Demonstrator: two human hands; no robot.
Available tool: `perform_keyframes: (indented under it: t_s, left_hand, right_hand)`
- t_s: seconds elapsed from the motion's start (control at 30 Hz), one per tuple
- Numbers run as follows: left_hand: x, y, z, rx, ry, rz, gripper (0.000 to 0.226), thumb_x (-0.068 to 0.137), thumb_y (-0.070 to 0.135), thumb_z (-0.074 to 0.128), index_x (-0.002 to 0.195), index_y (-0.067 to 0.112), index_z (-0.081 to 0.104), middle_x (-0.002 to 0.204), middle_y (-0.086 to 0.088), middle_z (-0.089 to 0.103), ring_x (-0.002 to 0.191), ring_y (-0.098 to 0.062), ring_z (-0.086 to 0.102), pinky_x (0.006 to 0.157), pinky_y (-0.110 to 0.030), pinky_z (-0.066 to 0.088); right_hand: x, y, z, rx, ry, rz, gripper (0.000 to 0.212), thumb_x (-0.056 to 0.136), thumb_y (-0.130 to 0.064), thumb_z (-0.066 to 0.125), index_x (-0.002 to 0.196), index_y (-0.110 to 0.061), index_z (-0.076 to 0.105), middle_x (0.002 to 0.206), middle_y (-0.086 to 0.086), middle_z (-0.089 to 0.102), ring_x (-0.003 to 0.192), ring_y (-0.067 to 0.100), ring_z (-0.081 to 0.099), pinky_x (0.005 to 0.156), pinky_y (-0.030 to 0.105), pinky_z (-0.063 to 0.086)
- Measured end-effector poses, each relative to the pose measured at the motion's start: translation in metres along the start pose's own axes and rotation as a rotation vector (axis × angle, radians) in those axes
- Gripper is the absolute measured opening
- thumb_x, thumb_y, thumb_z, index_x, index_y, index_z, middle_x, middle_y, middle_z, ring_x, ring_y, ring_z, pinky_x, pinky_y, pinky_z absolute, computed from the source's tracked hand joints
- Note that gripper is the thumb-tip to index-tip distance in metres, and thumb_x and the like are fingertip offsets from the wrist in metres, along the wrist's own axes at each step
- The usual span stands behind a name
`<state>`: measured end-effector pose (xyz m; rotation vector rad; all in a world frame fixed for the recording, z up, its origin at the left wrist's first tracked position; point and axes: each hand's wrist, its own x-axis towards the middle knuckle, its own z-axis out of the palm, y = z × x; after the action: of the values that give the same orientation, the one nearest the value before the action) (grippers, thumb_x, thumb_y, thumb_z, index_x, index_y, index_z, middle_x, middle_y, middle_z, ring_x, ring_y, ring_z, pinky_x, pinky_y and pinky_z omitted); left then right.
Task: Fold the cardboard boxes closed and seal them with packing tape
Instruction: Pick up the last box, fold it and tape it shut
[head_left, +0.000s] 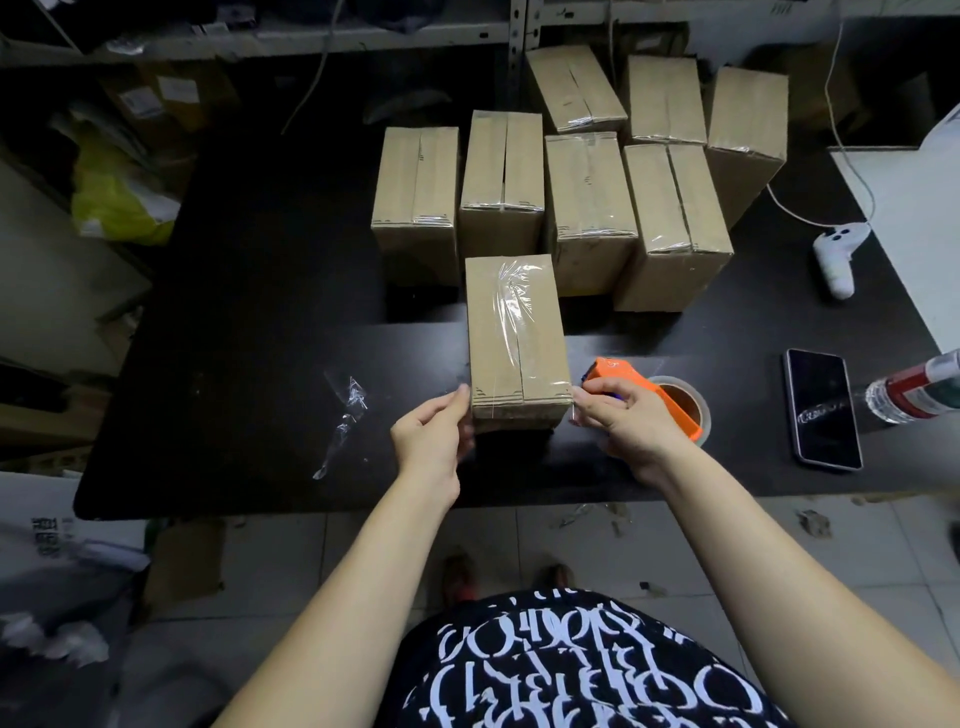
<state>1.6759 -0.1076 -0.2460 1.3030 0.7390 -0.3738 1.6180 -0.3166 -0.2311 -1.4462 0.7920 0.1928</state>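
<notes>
A closed cardboard box stands near the front of the black table, with clear tape running along its top seam. My left hand touches the box's near left corner with its fingertips. My right hand grips the orange tape dispenser at the box's near right corner. A strip of clear tape stretches across the box's near edge between the two hands. The tape roll sits in the dispenser, partly hidden behind my right hand.
Several taped boxes stand in rows at the back of the table. A crumpled tape scrap lies to the left. A phone, a bottle and a white controller lie on the right. Shelves stand behind.
</notes>
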Motion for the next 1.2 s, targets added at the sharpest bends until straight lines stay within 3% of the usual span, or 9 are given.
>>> perform_keyframes:
  t_s: [0.07, 0.17, 0.27, 0.43, 0.63, 0.83, 0.93, 1.07, 1.2]
  left_hand:
    - [0.001, -0.002, -0.001, 0.100, 0.004, 0.051, 0.013, 0.091, 0.024, 0.081, 0.084, 0.013, 0.082, 0.068, -0.001, 0.063, 0.059, -0.015, 0.049, 0.056, -0.027, 0.045]
    - [0.002, -0.006, -0.003, 0.269, -0.028, -0.006, 0.022, 0.095, 0.047, 0.071, 0.104, 0.027, 0.076, 0.088, 0.007, 0.070, 0.071, -0.017, 0.057, 0.058, -0.027, 0.046]
    - [0.004, -0.016, -0.007, 0.394, -0.043, -0.025, 0.020, 0.100, 0.041, 0.065, 0.116, 0.029, 0.067, 0.104, 0.002, 0.071, 0.081, -0.020, 0.065, 0.060, -0.026, 0.047]
    - [0.009, -0.010, -0.027, 0.516, -0.045, 0.540, 0.029, 0.095, 0.002, 0.068, 0.119, 0.018, 0.071, 0.082, 0.002, 0.065, 0.074, -0.012, 0.062, 0.065, -0.010, 0.046]
    - [0.012, 0.002, -0.041, 0.729, -0.333, 1.171, 0.038, 0.085, -0.014, 0.072, 0.115, 0.010, 0.079, 0.099, -0.001, 0.068, 0.089, -0.014, 0.067, 0.076, -0.026, 0.056]
    - [0.010, 0.008, -0.036, 0.743, -0.384, 1.364, 0.020, 0.089, -0.002, 0.077, 0.108, 0.004, 0.081, 0.100, -0.006, 0.064, 0.086, -0.012, 0.064, 0.077, -0.020, 0.053]
    - [0.009, 0.011, -0.033, 0.776, -0.401, 1.390, 0.012, 0.091, 0.004, 0.077, 0.102, 0.004, 0.081, 0.112, -0.005, 0.064, 0.083, -0.010, 0.064, 0.075, -0.018, 0.053]
    - [0.011, 0.012, -0.031, 0.780, -0.394, 1.447, 0.011, 0.094, 0.002, 0.072, 0.102, 0.001, 0.080, 0.106, -0.008, 0.068, 0.073, -0.017, 0.066, 0.065, -0.034, 0.056]
    - [0.014, 0.013, -0.029, 0.768, -0.395, 1.470, 0.012, 0.095, 0.002, 0.071, 0.103, -0.002, 0.079, 0.101, -0.011, 0.069, 0.079, -0.020, 0.071, 0.067, -0.040, 0.058]
  right_hand:
    - [0.001, 0.005, 0.002, 0.022, -0.020, -0.026, 0.034, 0.092, -0.029, 0.078, 0.121, -0.018, 0.065, 0.105, 0.006, 0.079, 0.096, 0.018, 0.078, 0.063, 0.030, 0.051]
    - [0.000, 0.015, 0.010, 0.027, -0.051, -0.021, 0.028, 0.100, -0.036, 0.067, 0.120, -0.019, 0.059, 0.120, 0.006, 0.069, 0.109, 0.021, 0.072, 0.073, 0.033, 0.062]
    - [-0.004, 0.024, 0.018, -0.005, -0.051, -0.045, 0.020, 0.106, -0.035, 0.056, 0.115, -0.017, 0.057, 0.118, 0.016, 0.065, 0.113, 0.029, 0.069, 0.091, 0.045, 0.062]
    - [-0.009, 0.020, 0.007, -0.205, 0.124, -0.452, 0.015, 0.094, -0.012, 0.075, 0.106, -0.016, 0.068, 0.104, -0.002, 0.074, 0.097, 0.008, 0.071, 0.082, 0.020, 0.058]
    - [-0.012, 0.020, 0.004, -0.217, 0.027, -0.604, 0.026, 0.085, -0.005, 0.084, 0.108, -0.011, 0.074, 0.107, 0.000, 0.077, 0.103, 0.012, 0.073, 0.085, 0.028, 0.062]
    - [-0.003, 0.021, 0.001, -0.249, 0.067, -0.772, 0.021, 0.082, -0.006, 0.087, 0.100, -0.012, 0.077, 0.103, 0.000, 0.077, 0.100, 0.020, 0.075, 0.088, 0.047, 0.062]
    - [-0.004, 0.019, 0.001, -0.293, 0.069, -0.870, 0.017, 0.083, -0.004, 0.084, 0.099, -0.010, 0.080, 0.108, 0.000, 0.075, 0.099, 0.020, 0.075, 0.085, 0.044, 0.063]
    - [-0.006, 0.013, -0.001, -0.381, 0.088, -0.977, 0.009, 0.088, -0.006, 0.080, 0.095, -0.010, 0.082, 0.119, 0.003, 0.071, 0.099, 0.019, 0.071, 0.078, 0.034, 0.061]
    - [-0.004, 0.012, -0.004, -0.414, 0.063, -0.985, 0.002, 0.090, -0.008, 0.078, 0.089, -0.010, 0.079, 0.121, 0.001, 0.069, 0.094, 0.020, 0.070, 0.073, 0.041, 0.059]
